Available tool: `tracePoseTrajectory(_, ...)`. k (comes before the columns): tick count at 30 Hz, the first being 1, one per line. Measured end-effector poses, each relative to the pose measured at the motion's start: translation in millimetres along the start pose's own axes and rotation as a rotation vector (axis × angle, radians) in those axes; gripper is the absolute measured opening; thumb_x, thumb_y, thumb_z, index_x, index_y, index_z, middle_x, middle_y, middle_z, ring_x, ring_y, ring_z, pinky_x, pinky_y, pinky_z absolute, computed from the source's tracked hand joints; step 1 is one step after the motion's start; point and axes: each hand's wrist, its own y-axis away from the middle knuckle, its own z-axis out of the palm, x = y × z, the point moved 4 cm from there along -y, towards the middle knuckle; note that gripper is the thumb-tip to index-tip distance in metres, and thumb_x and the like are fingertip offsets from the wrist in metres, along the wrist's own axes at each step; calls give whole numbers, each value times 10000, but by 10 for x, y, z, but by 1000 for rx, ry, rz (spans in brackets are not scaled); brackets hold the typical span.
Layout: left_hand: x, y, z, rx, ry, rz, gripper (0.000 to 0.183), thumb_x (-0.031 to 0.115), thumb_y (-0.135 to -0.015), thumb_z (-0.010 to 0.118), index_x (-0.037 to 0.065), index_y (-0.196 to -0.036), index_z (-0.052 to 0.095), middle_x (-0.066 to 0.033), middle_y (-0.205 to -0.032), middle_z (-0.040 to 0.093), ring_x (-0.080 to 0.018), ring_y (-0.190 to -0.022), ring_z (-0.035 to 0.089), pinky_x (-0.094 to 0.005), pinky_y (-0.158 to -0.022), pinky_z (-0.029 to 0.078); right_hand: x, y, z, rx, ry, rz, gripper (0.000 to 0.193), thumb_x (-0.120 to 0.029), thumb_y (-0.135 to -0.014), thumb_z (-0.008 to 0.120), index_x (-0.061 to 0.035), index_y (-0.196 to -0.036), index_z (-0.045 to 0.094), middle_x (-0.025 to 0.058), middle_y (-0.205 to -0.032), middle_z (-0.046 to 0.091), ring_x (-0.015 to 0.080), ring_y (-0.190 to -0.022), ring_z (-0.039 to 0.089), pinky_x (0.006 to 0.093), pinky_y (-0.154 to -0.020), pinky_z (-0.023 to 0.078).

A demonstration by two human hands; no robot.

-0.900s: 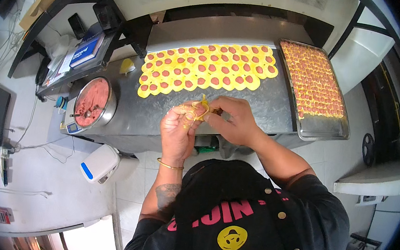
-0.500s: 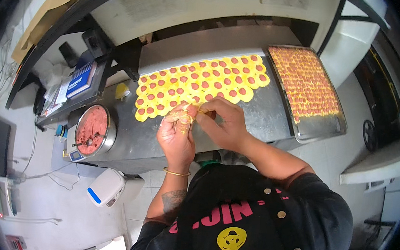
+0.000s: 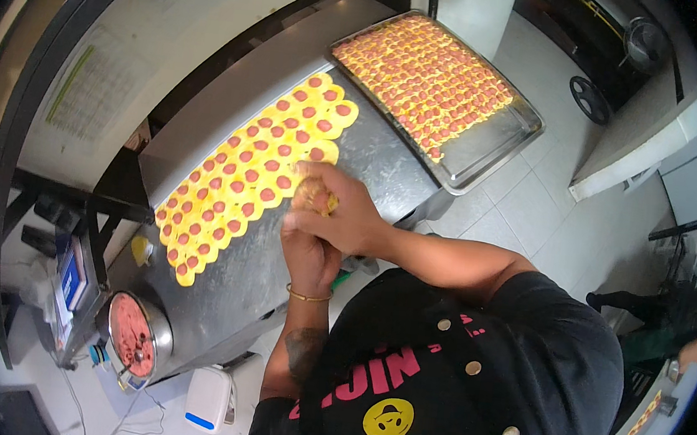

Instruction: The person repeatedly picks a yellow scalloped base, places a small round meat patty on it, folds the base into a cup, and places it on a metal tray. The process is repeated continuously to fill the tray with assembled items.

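My two hands are together above the near edge of the steel table. My left hand [image 3: 311, 260] is mostly hidden behind my right hand [image 3: 357, 214], which curls over it. Small yellow-wrapped meat dumplings [image 3: 329, 202] show between my right thumb and forefinger, held against my left fingers. The fingertips are blurred, so how many dumplings I hold cannot be told. Just beyond my hands lies a slanting sheet of overlapping round yellow wrappers [image 3: 225, 195], each bearing a ball of pink meat. A large metal tray [image 3: 480, 173] at the far right holds rows of finished dumplings.
A steel bowl of pink minced meat [image 3: 131, 335] stands at the table's left end, near a shelf with a blue book [image 3: 73, 275]. A white bin [image 3: 209, 397] is on the floor below. Another person's arm [image 3: 694, 351] shows at the right edge above more dumplings [image 3: 634, 430].
The view has turned right, so table and tray appear slanted and further left. My right hand has moved from pinching beside my left fingers to wrapping over them.
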Motion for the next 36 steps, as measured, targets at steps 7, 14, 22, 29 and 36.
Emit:
tracePoseTrajectory(7, -1108, -385, 148, 2, -116, -238, 232, 104, -1035, 622, 12, -1247, 644, -90, -1285, 672, -212, -1143, 670, -361, -1003, 558, 666, 82, -1132, 48, 51, 29, 516, -266, -807, 809, -54, -1229, 600, 166, -1169, 649, 305, -1100, 659, 408, -948, 520)
tracePoseTrajectory(14, -1970, -684, 511, -74, -562, -297, 217, 82, -1051, 544, 11, -1227, 651, -86, -1294, 669, -217, -1162, 657, -393, -1034, 536, 1074, 91, -2166, 95, 328, 49, 309, -153, -792, 841, -73, -1013, 642, 85, -943, 687, 249, -923, 700, 376, -772, 565)
tracePoseTrajectory(22, -2211, -786, 916, 168, 284, -618, 587, 416, -1111, 364, 8, -1532, 407, -148, -1458, 562, -273, -1332, 541, -455, -1184, 356, 1470, 137, -2630, 3, 255, -211, 328, -200, -775, 857, -71, -1006, 663, 132, -1034, 685, 341, -1021, 675, 434, -910, 553)
tracePoseTrajectory(29, -2174, -989, 672, 127, -34, -594, 675, 531, -1113, 346, 35, -1570, 367, -210, -1281, 680, -287, -1203, 653, -404, -1086, 476, 1562, 137, -2958, -268, 513, -39, 428, -275, -811, 813, -61, -1145, 649, 164, -1107, 668, 366, -1073, 620, 500, -967, 473)
tracePoseTrajectory(36, -1927, -1045, 397, 90, -762, -323, 537, 331, -1122, 477, -3, -1538, 411, -222, -1243, 680, -238, -1111, 691, -355, -982, 552, 1857, 77, -2856, -575, 546, 124, 282, -309, -922, 685, -67, -1062, 651, 176, -842, 689, 413, -867, 670, 525, -820, 505)
